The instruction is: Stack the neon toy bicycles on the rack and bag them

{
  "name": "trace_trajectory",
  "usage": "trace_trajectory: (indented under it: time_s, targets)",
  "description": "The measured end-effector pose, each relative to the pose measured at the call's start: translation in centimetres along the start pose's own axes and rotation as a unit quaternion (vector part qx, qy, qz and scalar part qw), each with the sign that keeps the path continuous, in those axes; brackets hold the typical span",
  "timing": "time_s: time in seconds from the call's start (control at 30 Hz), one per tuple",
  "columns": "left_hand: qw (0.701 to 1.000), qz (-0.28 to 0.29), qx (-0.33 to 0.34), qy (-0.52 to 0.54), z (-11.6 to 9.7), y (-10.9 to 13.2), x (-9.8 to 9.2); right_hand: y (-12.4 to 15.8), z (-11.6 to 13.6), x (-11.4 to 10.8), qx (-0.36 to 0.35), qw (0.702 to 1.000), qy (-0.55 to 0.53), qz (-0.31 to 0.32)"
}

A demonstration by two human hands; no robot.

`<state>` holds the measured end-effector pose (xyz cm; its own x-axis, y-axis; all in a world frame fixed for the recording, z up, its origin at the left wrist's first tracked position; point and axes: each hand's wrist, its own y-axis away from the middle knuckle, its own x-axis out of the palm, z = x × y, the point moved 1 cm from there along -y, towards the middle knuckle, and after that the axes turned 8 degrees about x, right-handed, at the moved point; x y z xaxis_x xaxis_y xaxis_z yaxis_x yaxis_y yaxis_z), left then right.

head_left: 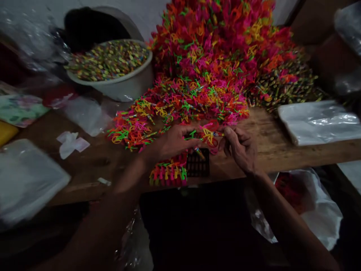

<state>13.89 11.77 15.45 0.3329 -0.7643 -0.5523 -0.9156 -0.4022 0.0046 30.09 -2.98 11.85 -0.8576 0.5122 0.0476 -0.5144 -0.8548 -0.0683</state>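
Note:
My left hand reaches into the near edge of a big heap of small neon plastic toys, its fingers pinched on several of them. My right hand is curled beside it, pinching one yellow and red toy piece between thumb and fingers. Just below both hands a dark slotted tray sits on the wooden table, and a row of bright toys stands in its left part.
A white basin full of small coloured pieces stands at the back left. Stacks of clear plastic bags lie at the right and near left. Paper scraps lie on the table. A white bag hangs below the table's edge.

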Motion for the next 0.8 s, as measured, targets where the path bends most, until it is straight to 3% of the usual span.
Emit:
trace_trajectory:
  time_s: [0.17,0.33,0.4,0.6,0.8]
  targets:
    - [0.998,-0.009,-0.069,0.008,0.8,-0.5,0.3,0.2,-1.0,-0.1,-0.012,1.0,-0.001,-0.009]
    - [0.998,-0.046,-0.01,-0.037,-0.3,0.1,0.6,1.2,-1.0,0.5,0.023,0.998,0.0,-0.058]
    - [0.994,-0.069,-0.023,-0.076,-1.2,0.3,1.0,1.8,-0.6,1.0,0.02,0.996,0.035,-0.076]
    - [0.981,-0.121,-0.024,-0.149,-2.9,0.7,2.0,2.8,0.6,1.8,-0.101,0.977,0.168,-0.086]
    - [0.992,-0.108,-0.07,0.017,-1.8,0.8,2.0,3.2,0.0,1.4,-0.042,0.993,0.08,-0.08]
